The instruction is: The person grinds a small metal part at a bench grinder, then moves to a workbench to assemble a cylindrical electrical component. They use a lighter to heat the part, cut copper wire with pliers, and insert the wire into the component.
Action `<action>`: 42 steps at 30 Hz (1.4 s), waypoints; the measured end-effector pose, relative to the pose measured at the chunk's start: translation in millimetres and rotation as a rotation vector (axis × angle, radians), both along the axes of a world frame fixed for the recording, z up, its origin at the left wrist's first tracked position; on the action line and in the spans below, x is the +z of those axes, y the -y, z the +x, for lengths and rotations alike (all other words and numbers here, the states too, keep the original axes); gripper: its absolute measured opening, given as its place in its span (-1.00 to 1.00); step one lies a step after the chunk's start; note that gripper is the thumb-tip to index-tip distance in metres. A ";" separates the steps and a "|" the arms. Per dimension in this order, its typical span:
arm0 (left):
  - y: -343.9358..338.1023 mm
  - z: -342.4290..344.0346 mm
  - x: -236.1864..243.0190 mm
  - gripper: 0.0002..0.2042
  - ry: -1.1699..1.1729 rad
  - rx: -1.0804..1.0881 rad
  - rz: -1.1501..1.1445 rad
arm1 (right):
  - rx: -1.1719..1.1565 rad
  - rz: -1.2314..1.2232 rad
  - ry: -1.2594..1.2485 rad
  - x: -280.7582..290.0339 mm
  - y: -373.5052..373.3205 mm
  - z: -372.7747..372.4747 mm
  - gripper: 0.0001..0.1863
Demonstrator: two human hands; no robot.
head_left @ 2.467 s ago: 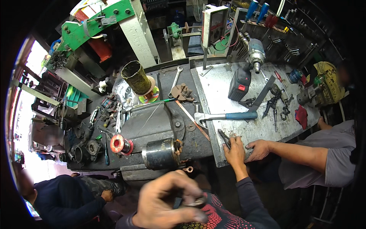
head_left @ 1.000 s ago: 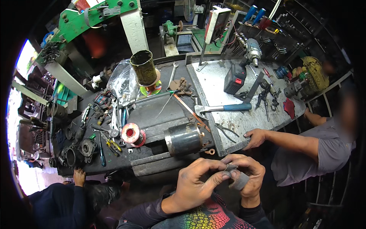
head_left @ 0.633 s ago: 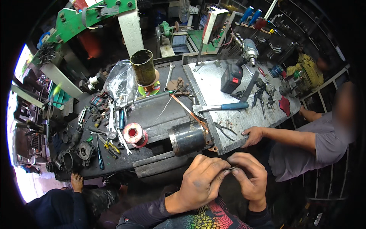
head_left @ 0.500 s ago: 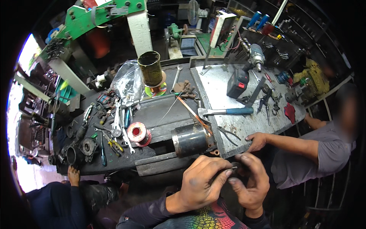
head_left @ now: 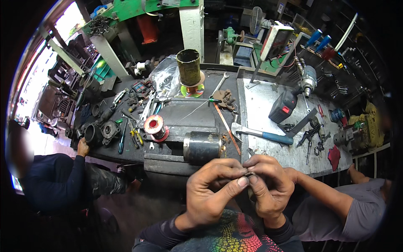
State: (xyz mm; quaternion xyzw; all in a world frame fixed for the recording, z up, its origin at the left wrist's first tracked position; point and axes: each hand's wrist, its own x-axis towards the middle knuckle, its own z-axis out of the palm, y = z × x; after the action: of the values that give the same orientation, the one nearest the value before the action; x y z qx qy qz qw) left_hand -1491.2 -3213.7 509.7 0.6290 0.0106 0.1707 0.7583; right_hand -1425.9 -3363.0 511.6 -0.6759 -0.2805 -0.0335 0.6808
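Observation:
My left hand [head_left: 214, 191] and my right hand [head_left: 272, 185] meet in front of my chest, near the bench's front edge. Both are closed, thumbs and fingertips pinched together around something small and dark, mostly hidden, that I cannot make out. Just beyond my left hand, a black metal cylinder [head_left: 202, 148] lies on its side on the bench. A thin orange strip [head_left: 226, 128] runs past its right end. Left of the cylinder stands a spool of reddish wire [head_left: 155, 127]. Past my right fingers lies a hammer with a blue handle [head_left: 270, 136].
Wrenches, screwdrivers [head_left: 122, 140] and pliers [head_left: 136, 135] crowd the bench's left side. A cordless drill [head_left: 308, 80] rests on the metal plate [head_left: 262, 101]. One person [head_left: 58, 180] stands at left; another person's arm [head_left: 321, 195] reaches in close beside my right hand.
The view has turned left, so most bench items sit farther right. My fingertips have come closer together. More of the person at left shows.

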 end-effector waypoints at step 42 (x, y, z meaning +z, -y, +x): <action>-87.6 66.3 -23.8 -0.26 0.126 -0.061 1.056 | -0.101 -0.427 -0.242 -4.3 -51.5 39.5 -0.84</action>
State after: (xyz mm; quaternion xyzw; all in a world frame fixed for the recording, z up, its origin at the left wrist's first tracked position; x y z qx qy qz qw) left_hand -1424.9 -3126.1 486.0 0.9138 -0.1405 0.1679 0.3422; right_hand -1386.3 -3311.5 507.3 -0.8167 -0.1634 0.0736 0.5485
